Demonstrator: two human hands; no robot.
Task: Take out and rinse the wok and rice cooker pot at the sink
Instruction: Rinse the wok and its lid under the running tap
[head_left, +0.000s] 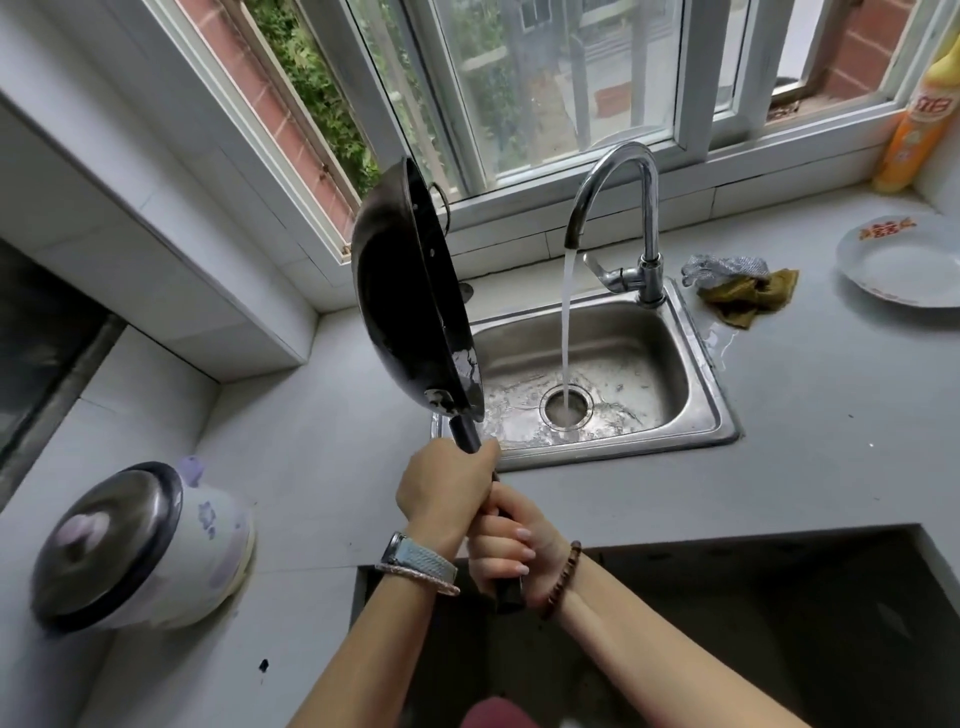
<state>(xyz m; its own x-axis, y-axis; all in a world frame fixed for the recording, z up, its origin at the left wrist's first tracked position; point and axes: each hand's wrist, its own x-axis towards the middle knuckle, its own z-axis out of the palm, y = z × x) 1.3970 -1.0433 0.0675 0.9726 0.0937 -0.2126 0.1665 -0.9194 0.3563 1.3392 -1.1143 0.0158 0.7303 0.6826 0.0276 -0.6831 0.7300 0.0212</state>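
Right hand (511, 545) and, just ahead, left hand (449, 486), both clenched on the handle of the wok (410, 296) (tipped on edge, long axis running away), left of sink (691, 358) and faucet stream (567, 322).

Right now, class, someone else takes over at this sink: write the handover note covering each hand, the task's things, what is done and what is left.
Left hand: gripping the wok handle near the pan.
Right hand: gripping the handle's end.
Wok: tipped on edge over the sink's left rim, wet patches inside, beside the stream.
Faucet: running into the drain.
Rice cooker: lidded on the left counter, pot not out.
Left: finish the wok, then rinse the pot.
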